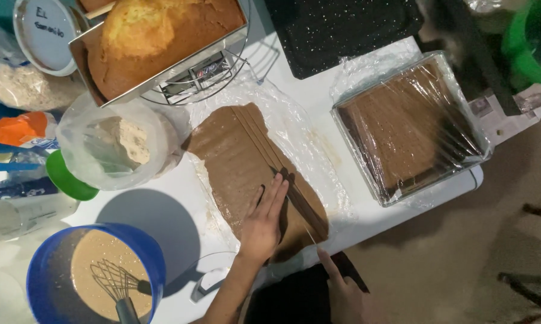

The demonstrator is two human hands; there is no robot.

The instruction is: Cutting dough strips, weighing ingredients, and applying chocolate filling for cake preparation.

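A white table (162, 210) holds a flat brown dough sheet (240, 156) on clear wrap. The left hand (263, 223) lies flat on the dough, fingers straight and close together. Just beside it, the right hand (342, 294) holds a long knife (297, 207). The knife slants across the dough, pointing away from the person.
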